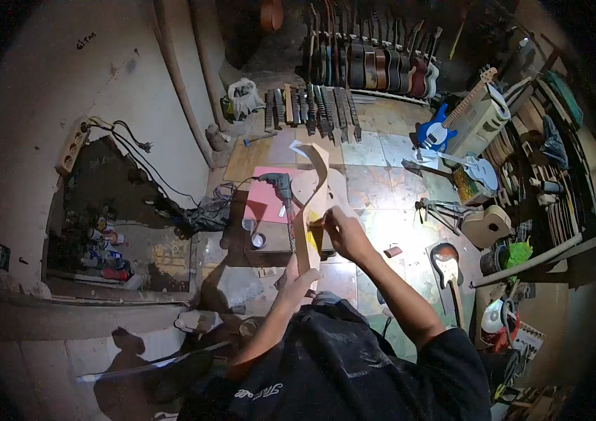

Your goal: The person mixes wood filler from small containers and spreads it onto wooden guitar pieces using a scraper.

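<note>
Pale wood, one curved strip (302, 242), upright in the hands, its lower end grasped by the fingers of the left hand (299, 286). Right hand (346, 233): fingers bent and pinched close against the strip's middle, beside a yellow patch; whether they also hold a small tool, cannot tell. Step in hand, as judged: close work on the strip's side, one hand steadying, the other working. Handling called for: firm support at the lower end, light pressure from the right, since the thin wood looks apt to flex. Just beyond the strip: one pale wooden plate (338, 184), partly hidden; one power drill (277, 182), lying across a pink sheet (259, 210); one small round container (259, 241), on the low surface (277, 259). Farther out, on the tiled floor (371, 179): one reddish-brown block (393, 251); one sunburst guitar (444, 261); one blue bass (435, 135), leaning; a row of guitar necks (312, 112); behind these, a rack of guitars (382, 69). Lettering: "GITAR", handwritten on the wall (102, 77); white script on the black shirt (298, 365), beginning "Th", remainder unclear. Brands: none legible, the drill's included.
</note>
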A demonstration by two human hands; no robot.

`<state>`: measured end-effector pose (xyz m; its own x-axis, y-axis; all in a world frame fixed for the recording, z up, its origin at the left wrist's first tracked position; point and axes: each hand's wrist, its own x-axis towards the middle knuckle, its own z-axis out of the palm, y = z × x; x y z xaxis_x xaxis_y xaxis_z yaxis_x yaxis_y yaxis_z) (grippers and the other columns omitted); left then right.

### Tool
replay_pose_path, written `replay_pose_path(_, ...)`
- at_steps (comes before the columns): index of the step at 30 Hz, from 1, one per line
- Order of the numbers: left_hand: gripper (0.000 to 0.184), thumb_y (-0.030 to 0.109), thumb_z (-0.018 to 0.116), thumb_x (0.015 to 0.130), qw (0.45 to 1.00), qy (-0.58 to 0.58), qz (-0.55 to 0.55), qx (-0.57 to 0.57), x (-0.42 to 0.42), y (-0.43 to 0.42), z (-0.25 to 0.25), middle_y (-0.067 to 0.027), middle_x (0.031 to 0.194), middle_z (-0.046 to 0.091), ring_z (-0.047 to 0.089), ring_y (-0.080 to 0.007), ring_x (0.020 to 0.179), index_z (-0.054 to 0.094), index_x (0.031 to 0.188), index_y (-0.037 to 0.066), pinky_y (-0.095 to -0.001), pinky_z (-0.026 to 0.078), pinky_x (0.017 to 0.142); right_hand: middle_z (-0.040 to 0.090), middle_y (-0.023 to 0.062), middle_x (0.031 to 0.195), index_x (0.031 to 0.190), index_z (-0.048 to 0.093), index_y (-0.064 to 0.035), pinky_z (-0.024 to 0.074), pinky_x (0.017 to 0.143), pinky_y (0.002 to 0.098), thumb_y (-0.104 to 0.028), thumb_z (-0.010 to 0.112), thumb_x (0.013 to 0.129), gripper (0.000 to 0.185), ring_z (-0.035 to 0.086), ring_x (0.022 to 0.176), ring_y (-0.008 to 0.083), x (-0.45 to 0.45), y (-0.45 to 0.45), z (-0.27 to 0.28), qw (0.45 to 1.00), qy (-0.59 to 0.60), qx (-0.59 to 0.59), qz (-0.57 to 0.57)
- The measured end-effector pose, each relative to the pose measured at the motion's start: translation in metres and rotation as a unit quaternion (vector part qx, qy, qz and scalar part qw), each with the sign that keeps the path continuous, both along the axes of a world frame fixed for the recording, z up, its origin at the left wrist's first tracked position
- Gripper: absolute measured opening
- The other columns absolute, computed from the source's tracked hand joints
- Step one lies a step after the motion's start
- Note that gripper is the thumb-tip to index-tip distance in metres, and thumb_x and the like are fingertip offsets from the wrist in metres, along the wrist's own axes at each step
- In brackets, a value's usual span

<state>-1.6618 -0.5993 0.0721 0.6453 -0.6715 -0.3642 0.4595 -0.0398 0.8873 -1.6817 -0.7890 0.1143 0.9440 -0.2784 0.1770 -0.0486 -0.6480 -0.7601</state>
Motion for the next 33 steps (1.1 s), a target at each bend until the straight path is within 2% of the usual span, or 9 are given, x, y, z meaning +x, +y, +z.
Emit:
replay_pose_path(4, 0.053, 0.020, 0.060, 0.073, 0.998, 0.031, 0.014, 0.057, 0.000, -0.001, 0.001, -0.0019, 0.091, 0.055, 0.057, -0.0098, 0.070, 0.046, 0.123, 0.009, -0.0246, 0.047, 0.046, 0.059, 0.0185, 0.077, 0.098, 0.047, -0.0002, 0.0480, 0.063, 0.0363, 0.002, 0.061, 0.082, 0.021, 0.064, 0.073, 0.0280, -0.018, 0.003, -0.013, 0.998, 0.034, -0.009, 0.051)
replay_pose_path(7, 0.049, 0.019, 0.059, 0.074, 0.996, 0.066, 0.023, 0.058, 0.001, 0.003, -0.005, -0.0021, 0.087, 0.055, 0.056, -0.0099, 0.065, 0.046, 0.120, 0.009, -0.0244, 0.045, 0.045, 0.064, 0.0175, 0.083, 0.094, 0.049, -0.0008, 0.0507, 0.070, 0.0335, 0.004, 0.062, 0.084, 0.017, 0.067, 0.080, 0.0286, -0.009, -0.003, -0.022, 0.962, -0.034, 0.268, -0.025)
replay_pose_path(11, 0.043, 0.019, 0.059, 0.075, 0.997, 0.063, 0.008, 0.042, -0.001, -0.004, 0.008, -0.0022, 0.082, 0.054, 0.054, -0.0102, 0.059, 0.046, 0.115, 0.010, -0.0237, 0.044, 0.042, 0.063, 0.0254, 0.078, 0.096, 0.054, -0.0041, 0.0503, 0.061, 0.0423, -0.009, 0.061, 0.088, 0.012, 0.066, 0.076, 0.0388, -0.006, 0.015, -0.024, 0.998, 0.022, -0.027, -0.058)
replay_pose_path(15, 0.044, 0.019, 0.059, 0.076, 0.997, 0.070, 0.012, 0.027, 0.003, -0.003, -0.001, -0.0028, 0.085, 0.055, 0.055, -0.0104, 0.059, 0.047, 0.117, 0.009, -0.0236, 0.045, 0.042, 0.064, 0.0248, 0.080, 0.097, 0.055, -0.0038, 0.0511, 0.062, 0.0416, -0.009, 0.062, 0.086, 0.014, 0.066, 0.076, 0.0371, -0.033, 0.024, -0.016, 0.999, 0.050, 0.006, 0.007)
replay_pose_path(18, 0.046, 0.019, 0.059, 0.075, 0.995, 0.084, 0.027, 0.038, 0.003, -0.001, 0.001, -0.0028, 0.089, 0.055, 0.055, -0.0104, 0.061, 0.047, 0.119, 0.008, -0.0233, 0.046, 0.042, 0.068, 0.0148, 0.084, 0.093, 0.052, 0.0014, 0.0514, 0.066, 0.0317, 0.001, 0.063, 0.086, 0.013, 0.068, 0.081, 0.0160, -0.029, 0.000, 0.020, 0.998, 0.004, 0.054, -0.026)
replay_pose_path(21, 0.056, 0.026, 0.063, 0.074, 0.997, 0.074, -0.016, 0.030, 0.004, 0.001, -0.006, -0.0070, 0.102, 0.052, 0.056, -0.0146, 0.068, 0.043, 0.125, 0.012, -0.0250, 0.051, 0.049, 0.067, 0.0176, 0.082, 0.094, 0.050, 0.0017, 0.0502, 0.063, 0.0341, -0.001, 0.062, 0.087, 0.014, 0.068, 0.078, 0.0206, 0.005, -0.030, -0.019, 0.988, -0.100, 0.089, -0.074)
replay_pose_path(28, 0.054, 0.020, 0.063, 0.074, 1.000, 0.012, -0.012, -0.001, 0.002, -0.015, 0.006, -0.0078, 0.091, 0.055, 0.057, -0.0124, 0.064, 0.044, 0.123, 0.005, -0.0245, 0.051, 0.047, 0.063, 0.0240, 0.080, 0.095, 0.047, -0.0001, 0.0483, 0.060, 0.0459, -0.009, 0.059, 0.090, 0.016, 0.062, 0.075, 0.0445, -0.005, -0.005, -0.025, 0.994, 0.019, -0.040, -0.100)
replay_pose_path(31, 0.051, 0.018, 0.063, 0.075, 1.000, -0.009, 0.004, 0.017, 0.005, -0.019, -0.001, -0.0071, 0.086, 0.055, 0.055, -0.0115, 0.059, 0.045, 0.120, 0.004, -0.0241, 0.049, 0.044, 0.062, 0.0257, 0.078, 0.092, 0.047, 0.0000, 0.0472, 0.060, 0.0470, -0.013, 0.062, 0.090, 0.020, 0.060, 0.075, 0.0466, -0.025, 0.024, -0.009, 0.995, -0.001, 0.006, -0.101)
replay_pose_path(33, 0.049, 0.019, 0.063, 0.075, 1.000, 0.015, 0.013, 0.018, 0.005, -0.016, 0.002, -0.0068, 0.086, 0.055, 0.055, -0.0114, 0.059, 0.045, 0.119, 0.004, -0.0243, 0.049, 0.044, 0.064, 0.0188, 0.079, 0.095, 0.049, -0.0005, 0.0486, 0.062, 0.0405, -0.010, 0.061, 0.089, 0.017, 0.065, 0.074, 0.0315, -0.030, 0.026, -0.006, 0.993, 0.046, 0.044, -0.100)
